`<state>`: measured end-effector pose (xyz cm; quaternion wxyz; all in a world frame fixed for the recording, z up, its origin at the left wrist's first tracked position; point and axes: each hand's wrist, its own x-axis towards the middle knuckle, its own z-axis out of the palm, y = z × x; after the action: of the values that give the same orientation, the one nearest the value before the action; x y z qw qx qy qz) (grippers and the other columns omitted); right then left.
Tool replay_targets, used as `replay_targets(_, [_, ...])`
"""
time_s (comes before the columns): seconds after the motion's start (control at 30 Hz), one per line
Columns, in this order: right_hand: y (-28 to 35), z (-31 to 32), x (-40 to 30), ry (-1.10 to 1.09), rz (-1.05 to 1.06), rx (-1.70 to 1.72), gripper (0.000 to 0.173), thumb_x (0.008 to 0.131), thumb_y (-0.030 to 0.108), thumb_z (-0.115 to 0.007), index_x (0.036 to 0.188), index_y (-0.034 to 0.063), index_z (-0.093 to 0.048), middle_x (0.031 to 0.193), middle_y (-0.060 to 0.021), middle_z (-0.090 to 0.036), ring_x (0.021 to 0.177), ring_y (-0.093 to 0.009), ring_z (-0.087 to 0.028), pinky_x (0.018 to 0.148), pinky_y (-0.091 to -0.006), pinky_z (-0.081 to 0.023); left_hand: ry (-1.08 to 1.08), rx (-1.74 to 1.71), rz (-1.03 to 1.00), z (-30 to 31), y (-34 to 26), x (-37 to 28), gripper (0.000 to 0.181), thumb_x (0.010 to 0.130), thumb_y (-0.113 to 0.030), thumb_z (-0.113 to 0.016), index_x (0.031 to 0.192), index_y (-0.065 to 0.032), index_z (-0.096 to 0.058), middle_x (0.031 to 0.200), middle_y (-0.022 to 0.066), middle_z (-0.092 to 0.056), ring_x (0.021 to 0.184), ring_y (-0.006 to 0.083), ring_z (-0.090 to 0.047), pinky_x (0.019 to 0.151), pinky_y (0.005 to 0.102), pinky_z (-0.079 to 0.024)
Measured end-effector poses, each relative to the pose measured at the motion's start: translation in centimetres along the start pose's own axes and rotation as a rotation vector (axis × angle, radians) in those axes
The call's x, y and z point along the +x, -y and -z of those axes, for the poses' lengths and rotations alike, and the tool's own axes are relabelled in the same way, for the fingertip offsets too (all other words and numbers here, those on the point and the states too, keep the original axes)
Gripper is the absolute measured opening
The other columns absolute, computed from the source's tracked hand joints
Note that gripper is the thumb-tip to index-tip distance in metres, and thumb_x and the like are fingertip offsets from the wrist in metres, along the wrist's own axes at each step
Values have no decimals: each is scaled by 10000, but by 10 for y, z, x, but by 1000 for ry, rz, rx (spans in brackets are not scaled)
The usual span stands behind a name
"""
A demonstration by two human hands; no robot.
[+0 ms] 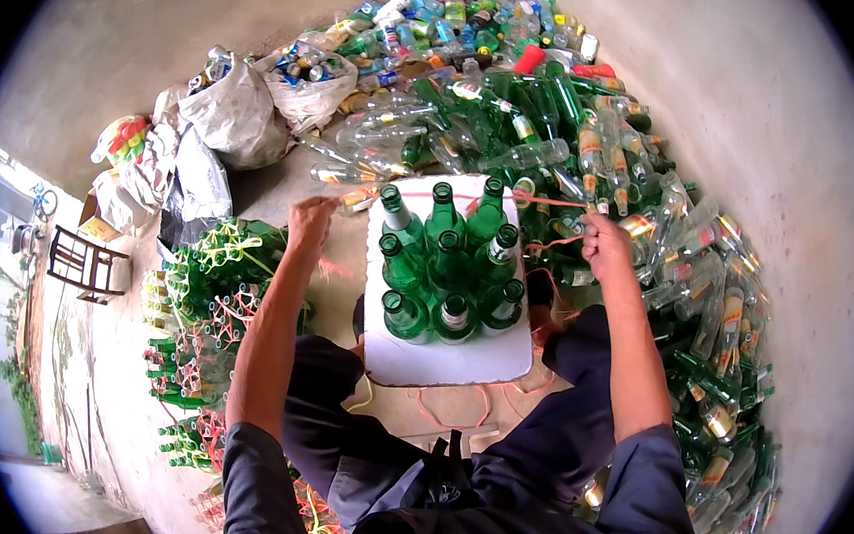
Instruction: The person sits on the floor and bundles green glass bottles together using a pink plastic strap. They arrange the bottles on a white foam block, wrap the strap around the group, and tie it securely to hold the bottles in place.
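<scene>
Several green glass bottles (449,261) stand upright in rows on a small white board (446,367) between my knees. A red plastic string (553,200) runs behind the far row of bottles, from one hand to the other. My left hand (312,219), raised left of the board, is closed on one end of the string. On the right of the board, my right hand (606,244) grips the string, and a second stretch of it trails from this hand towards the bottles. Loops of the same string (454,424) lie on the floor below the board.
A large heap of loose glass bottles (696,246) curves along the right side. Plastic bottles (445,24) are piled at the back. White sacks (235,116) stand at the back left. Bundles of tied green bottles (187,369) lie left of me. A wooden chair (88,263) is farther left.
</scene>
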<state>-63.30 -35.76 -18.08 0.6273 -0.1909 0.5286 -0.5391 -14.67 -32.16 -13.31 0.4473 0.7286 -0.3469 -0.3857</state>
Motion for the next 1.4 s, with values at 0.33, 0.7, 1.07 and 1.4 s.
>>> replay_targets(0.33, [-58, 16, 6, -48, -132, -443, 165, 856, 161, -709, 786, 18, -667, 606, 24, -498, 457, -75, -418, 420, -234, -302, 67, -93, 269, 8, 121, -30, 121, 873, -174, -686, 891, -56, -705, 517, -49, -399, 388, 68, -310, 372, 255, -207])
replay_targets(0.7, [-111, 31, 9, 25, 110, -1101, 284, 731, 205, -729, 760, -75, -695, 612, -145, -630, 514, -230, -589, 494, -394, -440, 60, -222, 404, -11, 132, -88, 163, 943, -150, -570, 972, -17, -661, 594, -14, -476, 385, 79, -346, 372, 262, -210])
replay_targets(1.07, [-109, 10, -43, 335, 197, -1357, 269, 820, 238, -639, 813, -19, -718, 743, -258, -647, 744, -415, -660, 695, -465, -507, 92, -292, 289, -22, 137, -137, 157, 954, -130, -549, 813, -64, -567, 618, 11, -503, 397, 79, -341, 363, 238, -230])
replay_targets(1.4, [-122, 1, -95, 287, 294, -1306, 269, 801, 204, -586, 765, -39, -698, 785, -279, -665, 810, -469, -651, 747, -496, -512, 143, -351, 286, -33, 141, -172, 159, 987, -144, -540, 957, -8, -615, 635, 27, -536, 397, 66, -352, 358, 234, -243])
